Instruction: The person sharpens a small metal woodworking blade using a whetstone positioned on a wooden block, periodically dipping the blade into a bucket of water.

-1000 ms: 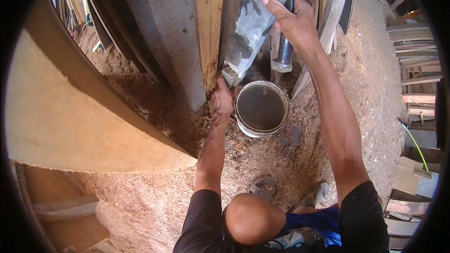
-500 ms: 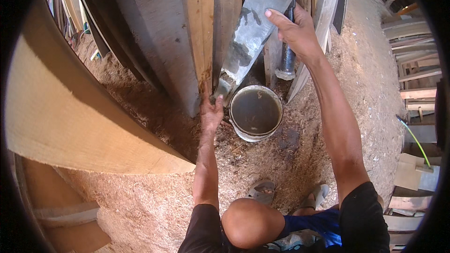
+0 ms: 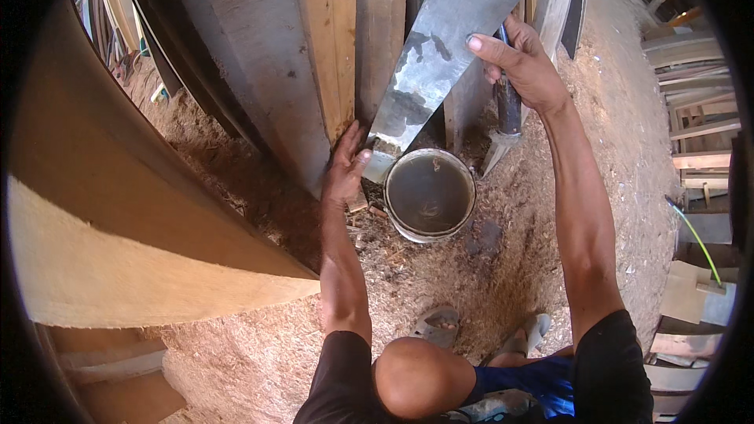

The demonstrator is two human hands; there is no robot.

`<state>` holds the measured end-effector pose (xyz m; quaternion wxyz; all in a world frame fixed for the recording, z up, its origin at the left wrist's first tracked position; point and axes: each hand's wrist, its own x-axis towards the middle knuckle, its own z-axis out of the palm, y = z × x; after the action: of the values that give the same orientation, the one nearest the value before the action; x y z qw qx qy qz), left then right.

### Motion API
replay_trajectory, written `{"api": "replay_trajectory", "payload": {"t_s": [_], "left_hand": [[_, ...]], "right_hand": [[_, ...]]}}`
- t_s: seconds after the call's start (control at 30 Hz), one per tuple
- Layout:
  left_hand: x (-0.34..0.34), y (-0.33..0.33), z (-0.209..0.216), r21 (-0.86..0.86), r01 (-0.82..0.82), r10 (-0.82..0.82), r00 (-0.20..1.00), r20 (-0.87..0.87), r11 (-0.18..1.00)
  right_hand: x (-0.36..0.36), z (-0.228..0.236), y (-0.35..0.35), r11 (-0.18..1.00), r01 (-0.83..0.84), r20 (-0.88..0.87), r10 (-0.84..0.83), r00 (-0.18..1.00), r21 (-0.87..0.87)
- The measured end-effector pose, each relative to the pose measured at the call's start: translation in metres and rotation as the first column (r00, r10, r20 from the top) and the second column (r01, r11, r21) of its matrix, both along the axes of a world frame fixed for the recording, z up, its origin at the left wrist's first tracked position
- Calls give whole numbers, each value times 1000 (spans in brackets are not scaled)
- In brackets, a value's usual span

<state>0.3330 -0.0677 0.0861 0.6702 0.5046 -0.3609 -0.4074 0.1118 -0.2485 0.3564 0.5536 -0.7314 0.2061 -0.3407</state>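
Observation:
A long grey board [image 3: 452, 39] with dark wet patches near its lower end slants down to the left. My right hand [image 3: 522, 67] grips its right edge, thumb on the face, other fingers mostly hidden behind. Beside those fingers is a dark cylindrical thing [image 3: 508, 106] with a pale lower end; whether I hold it too, I cannot tell. My left hand [image 3: 344, 173] is at the foot of a brown wooden plank [image 3: 334, 39], fingers stretched out and thumb apart, close to the board's lower corner. A round bucket [image 3: 408, 233] of murky liquid stands just right of that corner.
Several planks and a wide grey panel [image 3: 243, 47] lean behind the bucket. A large curved piece of pale wood [image 3: 157, 283] juts in from the left. Shavings cover the floor [image 3: 251, 345]. Stacked timber [image 3: 703, 122] lines the right side.
My left hand has shifted slightly left and its fingers have straightened. The right hand has moved slightly right and down with the grey board. The dark cylindrical thing has shifted right.

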Motion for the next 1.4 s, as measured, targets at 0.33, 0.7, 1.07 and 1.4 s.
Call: {"api": "replay_trajectory", "payload": {"t_s": [0.33, 0.7, 1.07, 1.4], "left_hand": [[-9, -11, -9, 161, -102, 38, 933, 359, 982], [-28, 6, -17, 66, -262, 222, 905, 362, 963], [-38, 34, -78, 114, -358, 143, 618, 773, 927], [-35, 12, -53, 128, -445, 179, 585, 791, 886]], "right_hand": [[15, -2, 3, 995, 39, -40, -43, 998, -95], [29, -11, 4, 990, 116, 59, -112, 992, -74], [44, -2, 8, 944, 322, -67, -327, 943, -69], [45, 6, 14, 921, 339, -81, -359, 930, -191]]}}
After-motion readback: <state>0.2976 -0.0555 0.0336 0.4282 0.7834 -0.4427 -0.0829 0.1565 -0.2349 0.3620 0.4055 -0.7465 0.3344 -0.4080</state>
